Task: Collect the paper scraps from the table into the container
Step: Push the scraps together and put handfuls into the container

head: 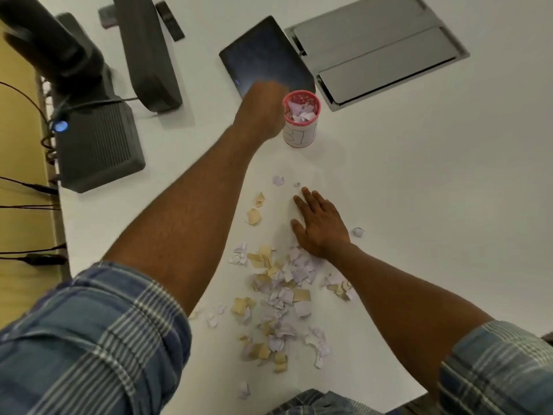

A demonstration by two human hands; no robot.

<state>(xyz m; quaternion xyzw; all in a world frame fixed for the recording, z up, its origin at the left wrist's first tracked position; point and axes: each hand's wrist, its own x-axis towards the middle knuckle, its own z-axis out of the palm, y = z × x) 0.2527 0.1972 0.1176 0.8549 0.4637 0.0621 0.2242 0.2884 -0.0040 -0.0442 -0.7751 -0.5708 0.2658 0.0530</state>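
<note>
Blurred, the left hand (264, 110) hovered beside the container (301, 119); its grip could not be told. Right hand (318, 224) lay spread flat on the bench (419, 205), just beyond the paper scraps (281, 283). Gathering another handful seemed next.

Scraps (282, 290) – white, tan – heaped on table; pink-rimmed container (301, 119) upright (part-filled).

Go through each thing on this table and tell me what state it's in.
Container: upright, open, partly filled with scraps.
Paper scraps: mostly loose on the table.
Left hand: blurred, beside the container rim; grip unclear.
Right hand: flat, fingers spread, on the table.
Tablet: screen dark.
</note>
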